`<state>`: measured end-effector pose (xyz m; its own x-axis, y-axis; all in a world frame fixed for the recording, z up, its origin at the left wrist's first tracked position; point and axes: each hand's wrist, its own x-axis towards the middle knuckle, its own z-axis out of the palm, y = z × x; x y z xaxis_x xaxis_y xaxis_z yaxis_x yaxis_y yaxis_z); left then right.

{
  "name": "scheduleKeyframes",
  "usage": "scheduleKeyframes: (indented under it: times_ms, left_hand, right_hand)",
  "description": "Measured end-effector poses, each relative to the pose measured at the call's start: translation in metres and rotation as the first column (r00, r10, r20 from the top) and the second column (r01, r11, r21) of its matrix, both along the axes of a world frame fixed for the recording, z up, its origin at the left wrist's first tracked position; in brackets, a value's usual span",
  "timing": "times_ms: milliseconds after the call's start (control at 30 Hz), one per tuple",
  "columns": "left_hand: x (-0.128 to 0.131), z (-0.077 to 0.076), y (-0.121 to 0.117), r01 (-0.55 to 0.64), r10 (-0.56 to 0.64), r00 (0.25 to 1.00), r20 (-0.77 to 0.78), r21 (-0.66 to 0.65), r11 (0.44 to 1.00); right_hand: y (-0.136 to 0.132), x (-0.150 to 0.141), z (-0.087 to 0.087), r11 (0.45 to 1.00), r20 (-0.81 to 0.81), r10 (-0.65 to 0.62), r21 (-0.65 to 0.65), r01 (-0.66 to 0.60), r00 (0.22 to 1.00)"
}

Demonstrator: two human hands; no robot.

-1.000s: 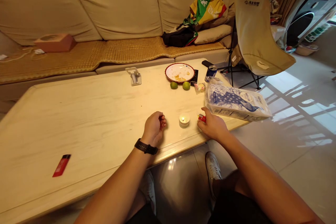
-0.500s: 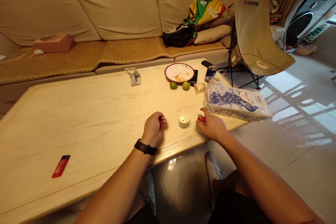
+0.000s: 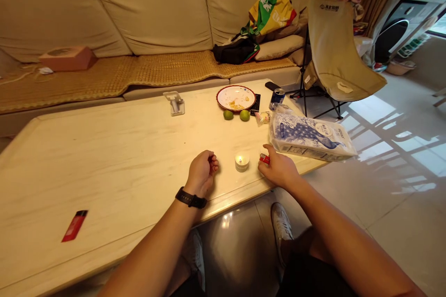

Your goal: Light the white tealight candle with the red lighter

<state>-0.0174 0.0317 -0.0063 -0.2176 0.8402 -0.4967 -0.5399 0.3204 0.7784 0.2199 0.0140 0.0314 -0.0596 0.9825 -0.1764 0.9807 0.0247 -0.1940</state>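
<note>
Flat bar: we log a red plastic lighter (image 3: 74, 225) lying on the pale, streaked table (image 3: 114, 162).
Curled fist: our left hand (image 3: 201, 174), fingers together, holding nothing.
Round cup: a lit tea-light candle (image 3: 241, 162).
Small block: a red lighter (image 3: 264, 158), our right hand's (image 3: 278, 170) fingers clamped on it.

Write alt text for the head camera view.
The right hand grips a red lighter beside a lit tea light on a pale table. The closed left hand rests nearby, and a second red lighter lies farther left.
</note>
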Motion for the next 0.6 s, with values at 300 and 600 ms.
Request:
scheduleKeyframes:
  times_ms: [300,600]
  left_hand:
    - [0.001,0.0,0.0,0.002,-0.002,1.0,-0.008,0.007,1.0]
    - [0.001,-0.001,0.0,0.003,-0.003,1.0,-0.001,0.013,1.0]
  right_hand:
    - [-0.004,-0.007,-0.001,1.0,-0.038,0.011,0.018,-0.011,0.999]
    - [-0.005,-0.03,0.001,0.996,-0.001,0.086,0.002,-0.086,0.996]
